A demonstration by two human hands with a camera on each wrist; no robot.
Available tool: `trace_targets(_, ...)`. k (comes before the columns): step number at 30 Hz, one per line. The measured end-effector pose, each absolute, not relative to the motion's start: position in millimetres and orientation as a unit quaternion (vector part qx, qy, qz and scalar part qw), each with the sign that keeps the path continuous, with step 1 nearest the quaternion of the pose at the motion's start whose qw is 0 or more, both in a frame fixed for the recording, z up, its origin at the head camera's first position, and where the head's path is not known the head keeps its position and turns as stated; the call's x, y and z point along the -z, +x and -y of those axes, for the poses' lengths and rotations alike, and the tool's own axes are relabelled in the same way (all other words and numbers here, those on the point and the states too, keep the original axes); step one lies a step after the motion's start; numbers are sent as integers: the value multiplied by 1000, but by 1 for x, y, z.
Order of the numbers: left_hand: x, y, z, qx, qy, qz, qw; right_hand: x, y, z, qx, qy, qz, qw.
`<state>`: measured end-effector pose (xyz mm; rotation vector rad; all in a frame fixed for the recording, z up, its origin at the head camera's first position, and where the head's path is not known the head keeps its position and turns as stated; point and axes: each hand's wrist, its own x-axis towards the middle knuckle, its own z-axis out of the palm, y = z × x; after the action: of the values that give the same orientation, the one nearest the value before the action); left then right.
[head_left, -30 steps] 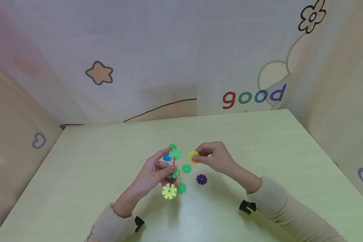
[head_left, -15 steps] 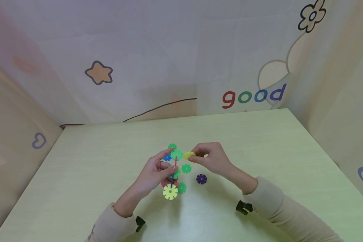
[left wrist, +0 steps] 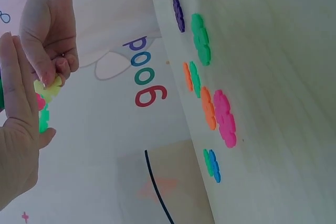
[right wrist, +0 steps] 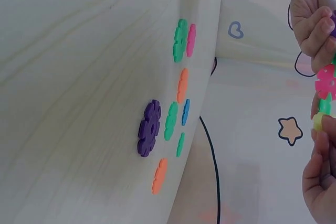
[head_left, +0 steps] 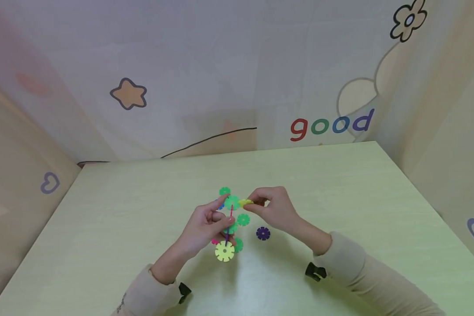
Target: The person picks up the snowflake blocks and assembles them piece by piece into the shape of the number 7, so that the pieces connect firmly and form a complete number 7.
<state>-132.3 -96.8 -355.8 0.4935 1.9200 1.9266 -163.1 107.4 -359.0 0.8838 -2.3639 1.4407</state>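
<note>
Pinching a yellow disc [head_left: 245, 202] with thumb and finger, my right hand [head_left: 274, 208] holds it right up by the top green disc [head_left: 232, 202] of a chain of discs [head_left: 231, 228]. From far away, I cannot tell if the two are hooked together. I have my left hand [head_left: 199, 226] gripping the chain in the middle, thumb in front, pointer finger stretched up to the top green disc. The chain is up off the table [head_left: 320, 184], with a pale yellow disc [head_left: 224, 251] at its low end. On the table I see loose discs: a dark purple disc [head_left: 263, 233], a green disc [head_left: 243, 220] near it, a blue disc [right wrist: 186, 112], a pink disc [left wrist: 224, 118] and a small orange disc [right wrist: 160, 176].
</note>
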Motion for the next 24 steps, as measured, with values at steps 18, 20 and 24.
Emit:
trace_targets(18, 356, -132, 100, -675, 187, -691, 178, 358, -162, -101, -504, 299, 803, 113)
trace_targets(20, 356, -132, 100, -678, 183, -689, 179, 357, -163, -102, -501, 302, 804, 107)
trace_targets(24, 356, -133, 99, -682, 178, -685, 183, 358, -164, -106, -491, 302, 812, 95)
